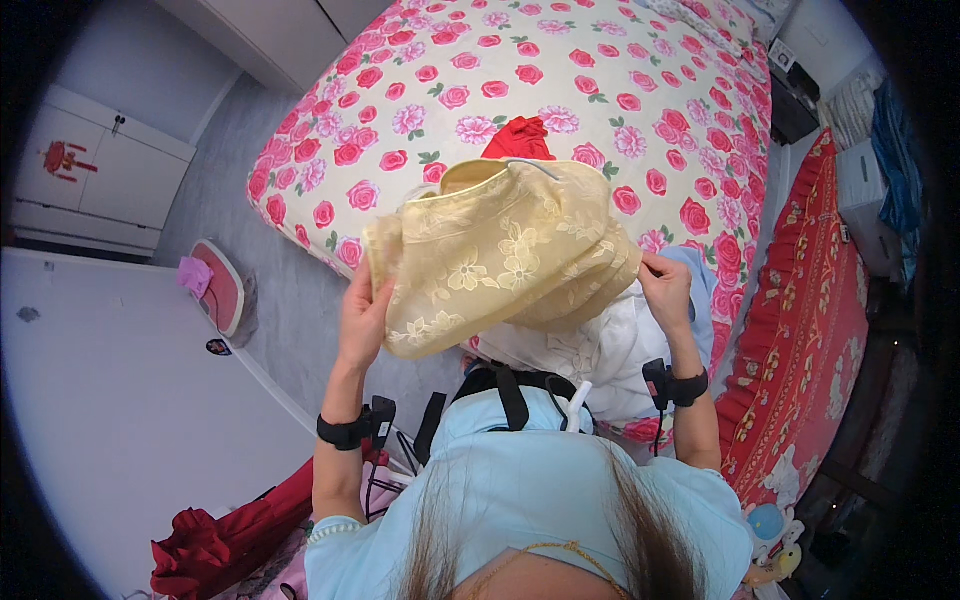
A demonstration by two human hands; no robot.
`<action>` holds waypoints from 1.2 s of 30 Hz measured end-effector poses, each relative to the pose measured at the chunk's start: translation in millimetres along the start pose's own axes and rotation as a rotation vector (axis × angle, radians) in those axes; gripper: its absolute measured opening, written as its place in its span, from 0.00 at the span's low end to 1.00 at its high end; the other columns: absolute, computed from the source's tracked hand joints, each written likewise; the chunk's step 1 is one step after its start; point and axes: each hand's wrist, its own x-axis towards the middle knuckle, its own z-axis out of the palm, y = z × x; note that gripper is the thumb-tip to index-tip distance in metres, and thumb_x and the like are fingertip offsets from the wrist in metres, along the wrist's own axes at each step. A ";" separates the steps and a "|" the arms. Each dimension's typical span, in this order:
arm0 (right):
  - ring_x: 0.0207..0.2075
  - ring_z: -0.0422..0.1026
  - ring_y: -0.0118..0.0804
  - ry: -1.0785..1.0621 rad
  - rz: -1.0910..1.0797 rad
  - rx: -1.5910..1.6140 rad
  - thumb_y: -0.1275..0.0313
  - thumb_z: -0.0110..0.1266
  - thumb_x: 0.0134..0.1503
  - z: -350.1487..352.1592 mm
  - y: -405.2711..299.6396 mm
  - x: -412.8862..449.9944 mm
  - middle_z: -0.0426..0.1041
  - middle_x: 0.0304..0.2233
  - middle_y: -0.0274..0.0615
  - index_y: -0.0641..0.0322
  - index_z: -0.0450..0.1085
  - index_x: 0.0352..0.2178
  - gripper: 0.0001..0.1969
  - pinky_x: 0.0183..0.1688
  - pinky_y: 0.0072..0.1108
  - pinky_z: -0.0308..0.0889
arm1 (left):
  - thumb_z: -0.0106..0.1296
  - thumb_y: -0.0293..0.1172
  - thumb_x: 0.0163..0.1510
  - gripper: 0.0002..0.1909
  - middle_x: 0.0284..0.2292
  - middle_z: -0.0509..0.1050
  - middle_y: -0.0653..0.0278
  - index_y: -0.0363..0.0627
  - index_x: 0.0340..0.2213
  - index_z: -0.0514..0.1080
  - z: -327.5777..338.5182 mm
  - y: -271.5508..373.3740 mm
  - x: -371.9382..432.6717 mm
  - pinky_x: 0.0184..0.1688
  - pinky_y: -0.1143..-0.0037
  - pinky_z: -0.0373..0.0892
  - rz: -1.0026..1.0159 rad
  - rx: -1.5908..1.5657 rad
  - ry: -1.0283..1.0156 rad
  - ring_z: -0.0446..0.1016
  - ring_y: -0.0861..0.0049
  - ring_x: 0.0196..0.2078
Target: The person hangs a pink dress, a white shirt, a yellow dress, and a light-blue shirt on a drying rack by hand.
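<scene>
Between both hands hangs a pale yellow garment (495,262) with embroidered flowers and a piped edge around its opening. My left hand (364,315) pinches its left side, thumb towards me. My right hand (666,289) grips the bunched right end between thumb and fingers. A thin grey strip (536,166) shows at the garment's upper edge; what it belongs to is hidden. Behind the garment a red cloth (521,139) lies on the bed. White clothing (592,345) is heaped below my right hand, with a light blue cloth (697,292) beside it.
A bed with a rose-patterned sheet (465,60) spreads ahead. On the right stands something under a red frilled cover (787,322), with soft toys (772,540) near it. Dark red fabric (225,547) lies lower left. A white hanger (577,405) is at my waist.
</scene>
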 end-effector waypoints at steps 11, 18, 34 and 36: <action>0.14 0.65 0.22 -0.026 -0.033 -0.007 0.72 0.53 0.45 4.8 -26.4 -4.2 0.68 0.12 0.41 0.63 0.74 0.26 0.07 0.19 0.16 0.58 | 0.49 0.28 0.50 0.22 0.38 0.71 0.51 0.40 0.48 0.62 14.3 40.3 35.0 0.44 0.71 0.65 0.325 0.796 -0.011 0.70 0.62 0.41; 0.14 0.69 0.35 -0.107 -0.124 -0.098 0.72 0.54 0.41 9.1 -41.2 -9.8 0.70 0.15 0.44 0.60 0.74 0.24 0.07 0.19 0.21 0.61 | 0.44 0.25 0.55 0.12 0.33 0.73 0.60 0.36 0.42 0.67 78.1 58.5 55.8 0.42 0.80 0.66 0.333 0.261 -0.220 0.71 0.78 0.38; 0.17 0.60 0.16 -0.116 -0.021 0.179 0.69 0.53 0.53 19.6 -52.2 22.7 0.67 0.15 0.28 0.71 0.72 0.24 0.12 0.21 0.12 0.56 | 0.40 0.19 0.55 0.07 0.21 0.68 0.64 0.29 0.31 0.69 80.4 81.7 41.5 0.30 0.81 0.69 0.441 0.164 -0.078 0.67 0.84 0.21; 0.19 0.60 0.15 0.004 -0.036 0.149 0.69 0.53 0.52 22.7 -56.1 29.5 0.67 0.16 0.28 0.71 0.72 0.24 0.12 0.22 0.12 0.57 | 0.41 0.19 0.55 0.07 0.22 0.70 0.63 0.29 0.31 0.69 74.2 83.7 42.6 0.26 0.83 0.67 0.423 0.194 -0.018 0.68 0.84 0.20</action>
